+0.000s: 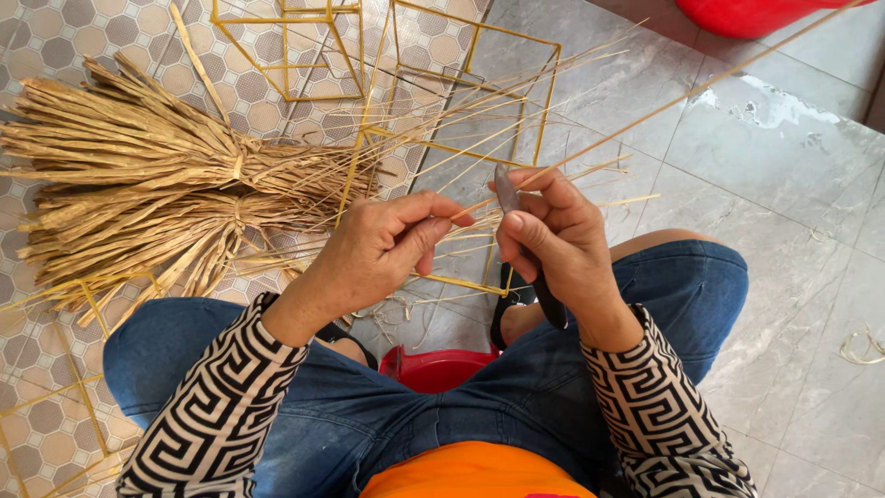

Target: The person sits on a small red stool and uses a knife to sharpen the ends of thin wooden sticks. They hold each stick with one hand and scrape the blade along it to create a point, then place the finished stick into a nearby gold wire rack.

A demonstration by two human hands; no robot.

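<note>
Gripping a dark-handled knife (530,249), my right hand (562,244) is closed around it, blade pointing up past the thumb. My left hand (373,254) pinches a thin bamboo strip (645,115) that runs up and away beyond the right hand, meeting the blade. Beyond my left hand lie tied straw bundles (138,184) and yellow wire frames (461,111) on the tiled floor (765,184).

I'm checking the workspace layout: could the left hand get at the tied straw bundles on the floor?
Probably yes: the straw bundles lie open on the tiles just beyond the left hand, nothing between, though it pinches a thin strip.
</note>
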